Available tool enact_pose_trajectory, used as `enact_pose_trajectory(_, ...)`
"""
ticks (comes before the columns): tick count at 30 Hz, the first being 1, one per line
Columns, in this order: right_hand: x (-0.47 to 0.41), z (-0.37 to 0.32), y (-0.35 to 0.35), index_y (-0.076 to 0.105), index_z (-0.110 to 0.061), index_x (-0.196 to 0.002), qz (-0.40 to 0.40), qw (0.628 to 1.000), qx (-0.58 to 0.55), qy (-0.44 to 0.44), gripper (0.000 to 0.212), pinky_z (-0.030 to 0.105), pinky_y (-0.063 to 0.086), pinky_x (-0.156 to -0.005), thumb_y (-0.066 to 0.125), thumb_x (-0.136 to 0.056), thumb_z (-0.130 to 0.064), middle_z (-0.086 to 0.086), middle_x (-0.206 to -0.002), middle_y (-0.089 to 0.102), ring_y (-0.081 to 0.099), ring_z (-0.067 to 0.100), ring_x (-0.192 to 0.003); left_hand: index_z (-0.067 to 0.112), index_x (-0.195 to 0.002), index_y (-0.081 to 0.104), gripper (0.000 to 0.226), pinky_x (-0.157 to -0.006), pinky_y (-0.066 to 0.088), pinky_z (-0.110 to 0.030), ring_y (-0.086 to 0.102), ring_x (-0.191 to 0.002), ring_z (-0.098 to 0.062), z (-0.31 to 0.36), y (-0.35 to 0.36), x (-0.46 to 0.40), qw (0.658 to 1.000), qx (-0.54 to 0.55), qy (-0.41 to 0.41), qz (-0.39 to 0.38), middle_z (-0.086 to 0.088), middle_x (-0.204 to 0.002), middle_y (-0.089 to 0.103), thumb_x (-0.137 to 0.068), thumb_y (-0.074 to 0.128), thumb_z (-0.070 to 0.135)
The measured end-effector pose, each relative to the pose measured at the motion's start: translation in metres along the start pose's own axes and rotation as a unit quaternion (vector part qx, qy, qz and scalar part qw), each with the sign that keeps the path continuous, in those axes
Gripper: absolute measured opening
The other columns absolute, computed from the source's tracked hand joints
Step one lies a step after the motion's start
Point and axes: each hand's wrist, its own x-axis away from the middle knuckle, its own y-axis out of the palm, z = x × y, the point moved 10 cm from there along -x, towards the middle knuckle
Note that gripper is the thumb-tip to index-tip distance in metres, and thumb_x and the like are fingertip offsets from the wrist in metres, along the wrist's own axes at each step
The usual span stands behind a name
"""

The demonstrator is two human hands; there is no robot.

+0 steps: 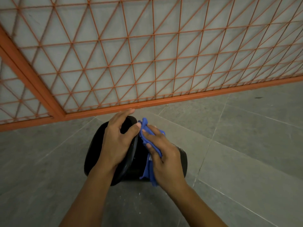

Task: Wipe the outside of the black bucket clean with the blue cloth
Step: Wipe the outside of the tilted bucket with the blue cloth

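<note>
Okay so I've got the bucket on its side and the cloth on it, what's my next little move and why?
Probably slide the right hand with the blue cloth along the black bucket wall toward its base. The cloth sits bunched near the rim, beside the left hand gripping that rim to steady the bucket, so the wall toward the base looks like the part left to wipe.

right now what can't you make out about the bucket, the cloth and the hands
Head view only:
- Black bucket: lies on its side on the floor; how clean its surface is cannot be judged, too dark, and both hands cover its middle.
- Blue cloth: the part under the right hand is hidden.
- Left hand: rests over the rim; its fingertips on the far side are hidden by the hand itself.
- Bucket's underside: against the floor, hidden.
</note>
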Motion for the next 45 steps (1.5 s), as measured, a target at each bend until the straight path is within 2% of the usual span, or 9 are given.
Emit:
enact_pose_trajectory(8, 0.018, -0.003, 0.012, 0.047, -0.031, -0.126, 0.009, 1.000, 0.007, -0.010, 0.039, 0.031, 0.024, -0.113, 0.042, -0.087, -0.031, -0.013, -0.142, 0.038, 0.024, 0.004, -0.138, 0.038, -0.109, 0.058, 0.050, -0.098, 0.037, -0.021, 0.054, -0.118, -0.010, -0.008, -0.008, -0.008, 0.999, -0.004, -0.039, 0.025, 0.006, -0.121, 0.061, -0.064, 0.049, 0.058)
enact_pose_trajectory(13, 0.007, 0.012, 0.006, 0.052, -0.028, -0.121, 0.009, 1.000, 0.016, -0.015, 0.037, 0.044, 0.042, -0.102, 0.039, -0.087, -0.027, -0.007, -0.140, 0.042, 0.032, 0.010, -0.135, 0.033, -0.108, 0.061, 0.050, -0.104, 0.040, -0.037, 0.055, -0.118, -0.020, -0.015, -0.020, -0.008, 0.998, 0.019, -0.047, 0.049, -0.001, -0.118, 0.063, -0.065, 0.051, 0.056)
enact_pose_trajectory(21, 0.005, 0.002, 0.005, 0.054, -0.029, -0.122, 0.006, 0.999, 0.014, -0.034, 0.035, 0.029, 0.032, -0.110, 0.042, -0.089, -0.023, -0.009, -0.139, 0.043, 0.033, 0.010, -0.135, 0.032, -0.109, 0.061, 0.054, -0.099, 0.041, -0.028, 0.056, -0.112, -0.013, -0.008, -0.012, -0.007, 0.998, -0.012, -0.037, 0.043, 0.003, -0.115, 0.063, -0.063, 0.049, 0.058)
enact_pose_trajectory(25, 0.013, 0.026, -0.014, 0.056, -0.047, -0.110, 0.036, 0.998, 0.005, 0.046, 0.029, 0.012, 0.023, -0.109, 0.044, -0.086, -0.036, -0.045, -0.129, 0.036, 0.031, -0.002, -0.132, 0.028, -0.118, 0.061, 0.063, -0.105, 0.038, -0.029, 0.051, -0.121, -0.008, -0.003, -0.005, -0.008, 0.999, -0.029, -0.030, 0.034, 0.006, -0.125, 0.060, -0.064, 0.049, 0.059)
enact_pose_trajectory(30, 0.001, 0.006, 0.001, 0.037, -0.048, -0.125, -0.014, 0.998, 0.035, 0.049, 0.038, 0.027, 0.035, -0.106, 0.036, -0.087, -0.048, -0.019, -0.136, 0.045, 0.041, 0.003, -0.127, 0.036, -0.111, 0.060, 0.052, -0.100, 0.037, -0.023, 0.053, -0.117, -0.006, -0.002, 0.000, -0.007, 0.999, -0.027, -0.017, 0.015, 0.008, -0.121, 0.062, -0.064, 0.050, 0.057)
enact_pose_trajectory(34, 0.010, 0.017, -0.014, 0.041, -0.036, -0.130, 0.048, 0.997, 0.038, 0.055, 0.043, 0.030, 0.030, -0.110, 0.040, -0.087, -0.039, -0.025, -0.135, 0.042, 0.036, -0.004, -0.129, 0.047, -0.110, 0.053, 0.047, -0.102, 0.031, -0.014, 0.044, -0.124, 0.005, -0.002, 0.001, -0.006, 1.000, -0.004, -0.022, 0.008, 0.014, -0.130, 0.055, -0.064, 0.051, 0.058)
enact_pose_trajectory(38, 0.022, 0.001, 0.001, 0.031, -0.042, -0.134, 0.031, 0.998, 0.030, 0.039, 0.048, 0.031, 0.021, -0.114, 0.044, -0.089, -0.035, -0.028, -0.143, 0.030, 0.023, -0.001, -0.136, 0.046, -0.114, 0.051, 0.051, -0.111, 0.028, -0.023, 0.038, -0.134, -0.001, 0.002, 0.007, 0.000, 1.000, -0.003, -0.005, -0.012, 0.012, -0.136, 0.052, -0.065, 0.052, 0.056)
enact_pose_trajectory(42, 0.002, 0.020, -0.009, 0.039, -0.038, -0.128, 0.042, 0.996, 0.042, 0.069, 0.041, 0.029, 0.025, -0.114, 0.048, -0.089, -0.038, -0.017, -0.137, 0.043, 0.032, -0.002, -0.132, 0.043, -0.115, 0.052, 0.052, -0.102, 0.029, -0.008, 0.041, -0.128, 0.005, -0.004, -0.002, -0.002, 1.000, 0.007, -0.014, 0.002, 0.014, -0.134, 0.053, -0.065, 0.052, 0.057)
enact_pose_trajectory(45, 0.021, 0.035, -0.020, 0.040, -0.041, -0.123, 0.068, 0.988, 0.032, 0.133, 0.042, 0.030, 0.027, -0.113, 0.054, -0.089, -0.019, -0.016, -0.135, 0.045, 0.032, -0.005, -0.130, 0.041, -0.118, 0.052, 0.055, -0.102, 0.029, -0.010, 0.040, -0.129, 0.006, -0.002, -0.001, 0.001, 1.000, 0.010, -0.011, -0.001, 0.014, -0.135, 0.051, -0.065, 0.053, 0.056)
